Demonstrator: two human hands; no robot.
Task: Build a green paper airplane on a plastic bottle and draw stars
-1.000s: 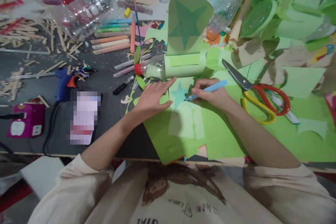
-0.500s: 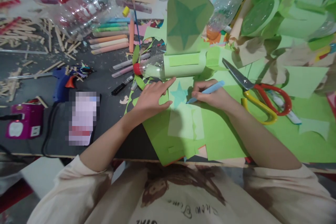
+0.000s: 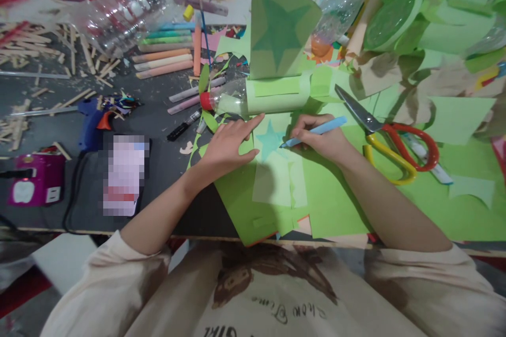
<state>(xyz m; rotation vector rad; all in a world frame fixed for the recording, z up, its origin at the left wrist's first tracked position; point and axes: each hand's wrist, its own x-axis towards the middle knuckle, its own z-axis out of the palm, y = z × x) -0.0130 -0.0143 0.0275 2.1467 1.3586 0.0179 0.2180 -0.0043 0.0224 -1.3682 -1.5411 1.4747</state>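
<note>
My right hand [image 3: 316,134] grips a light blue felt-tip marker [image 3: 328,125], its tip down at the right side of a blue star [image 3: 270,139] coloured on pale green paper [image 3: 271,184]. My left hand [image 3: 233,145] lies with fingers spread on the left edge of that paper. Just beyond both hands, a clear bottle [image 3: 233,99] with a red cap rests on its side, wrapped in light green paper. Behind it stands a rounded green piece [image 3: 282,31] bearing a darker star. Larger bright green sheets [image 3: 336,210] lie underneath.
Scissors [image 3: 371,124] with red and yellow handles lie right of my right hand. To the left are a blue glue gun [image 3: 90,121], a phone [image 3: 124,176] and a purple box [image 3: 37,179]. Several markers [image 3: 164,66], wooden sticks [image 3: 27,52] and plastic bottles [image 3: 130,10] fill the back.
The marker tip has moved slightly up the paper, with my right hand shifting a little right and its grip tilting. My left hand stays in place.
</note>
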